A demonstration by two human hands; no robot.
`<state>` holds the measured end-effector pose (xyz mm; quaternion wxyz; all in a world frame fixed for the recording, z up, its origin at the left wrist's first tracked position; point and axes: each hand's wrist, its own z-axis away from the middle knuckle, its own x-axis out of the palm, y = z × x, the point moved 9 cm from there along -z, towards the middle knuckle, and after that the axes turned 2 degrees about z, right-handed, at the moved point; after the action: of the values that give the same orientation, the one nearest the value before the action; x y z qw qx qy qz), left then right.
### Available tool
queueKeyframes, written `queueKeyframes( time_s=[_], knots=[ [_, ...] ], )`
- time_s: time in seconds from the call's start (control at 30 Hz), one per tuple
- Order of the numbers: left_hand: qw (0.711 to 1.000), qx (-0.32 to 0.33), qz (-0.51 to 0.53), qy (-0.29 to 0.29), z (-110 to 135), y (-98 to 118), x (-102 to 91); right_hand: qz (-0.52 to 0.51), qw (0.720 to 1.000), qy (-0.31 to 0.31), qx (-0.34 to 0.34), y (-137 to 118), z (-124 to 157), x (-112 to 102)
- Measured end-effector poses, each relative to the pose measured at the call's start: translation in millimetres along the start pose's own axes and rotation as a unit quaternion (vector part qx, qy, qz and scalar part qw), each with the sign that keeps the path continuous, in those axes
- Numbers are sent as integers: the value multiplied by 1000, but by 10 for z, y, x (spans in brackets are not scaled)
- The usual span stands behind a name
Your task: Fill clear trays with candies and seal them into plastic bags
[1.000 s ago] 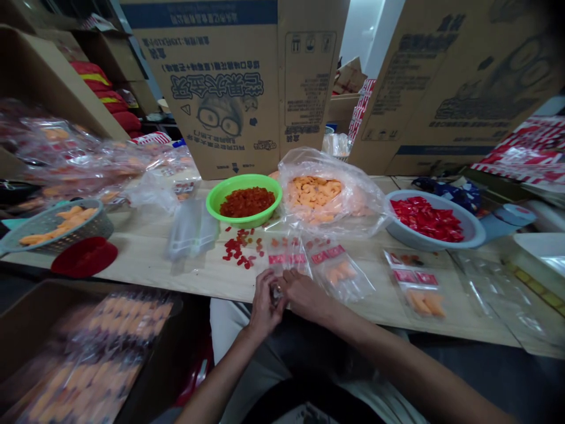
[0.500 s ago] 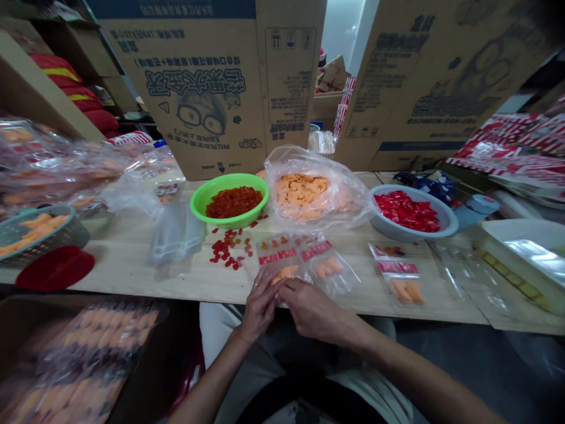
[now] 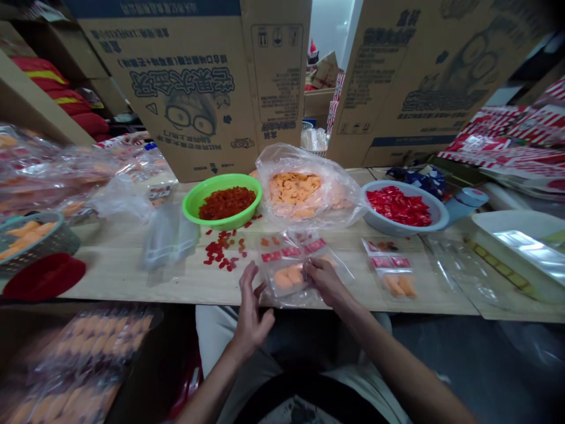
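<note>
My right hand [image 3: 327, 284] pinches the right side of a clear plastic bag [image 3: 288, 277] at the table's front edge. Orange pieces show in its lower part, with red packets above them. My left hand [image 3: 253, 312] is just left of that bag, fingers apart, holding nothing. Partly under the held bag lies another filled bag [image 3: 339, 272]. Loose red pieces [image 3: 223, 250] are scattered beyond my left hand. Farther right, a third filled bag [image 3: 392, 270] lies flat on the table.
Behind stand a green bowl [image 3: 189, 206] of reddish-brown pieces, an open plastic bag [image 3: 344, 182] of orange pieces and a blue-grey bowl [image 3: 441, 215] of red packets. Cardboard boxes [image 3: 185, 76] rise behind them. Clear empty bags [image 3: 170, 238] lie left; a white tray [image 3: 498, 221] sits right.
My left hand has let go of the bag and drawn left with its fingers spread. My right hand has shifted a little to the bag's right side. The camera view has shifted slightly.
</note>
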<state>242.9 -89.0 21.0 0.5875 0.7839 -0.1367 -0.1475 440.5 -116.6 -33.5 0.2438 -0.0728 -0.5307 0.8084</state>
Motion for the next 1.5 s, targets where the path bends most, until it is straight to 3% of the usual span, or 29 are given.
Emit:
queueKeyframes(
  time_s=[0.07,0.13,0.2,0.27,0.37,0.47,0.53,0.67,0.77,0.83,0.93,1.03,1.17,1.27,1.4,1.5],
  knots=[
    [980,-149,132,29,7,-128,-9,14,1000,-2,-24,-38,28,-17],
    [931,-289,218,44,89,-215,91,15,999,-9,-36,-56,63,-10],
    [897,-364,249,38,173,-211,226,-5,999,-12,-39,-61,103,0],
    [891,-383,244,21,224,-183,336,-34,998,-19,-40,-72,158,11],
    [901,-376,217,2,271,-189,418,-37,997,-60,-10,-50,282,59],
    [915,-351,195,46,246,-175,330,-26,989,-139,41,-7,442,127],
    [912,-346,211,54,207,-117,316,-45,984,-170,35,-68,502,104],
    [899,-353,257,-45,149,45,542,-60,985,-164,-15,-290,449,-84],
    [921,-333,196,-48,165,29,602,-67,988,-138,-27,-395,369,-180],
    [953,-282,110,-12,165,16,566,-95,989,-111,-37,-439,338,-206],
    [990,-104,-82,40,96,228,495,-142,987,-59,-50,-462,335,-219],
    [973,55,-220,37,26,490,530,-167,984,-49,-47,-460,376,-157],
    [963,121,-240,16,-98,598,469,-169,983,-61,-30,-439,426,-89],
    [967,103,-230,47,-156,542,346,-161,985,-64,-26,-389,448,-54],
    [976,-47,-147,155,-146,216,108,-145,986,-49,-62,-351,482,4],
    [973,-95,-134,161,-126,48,58,-153,986,-13,-66,-306,485,4]
  ],
)
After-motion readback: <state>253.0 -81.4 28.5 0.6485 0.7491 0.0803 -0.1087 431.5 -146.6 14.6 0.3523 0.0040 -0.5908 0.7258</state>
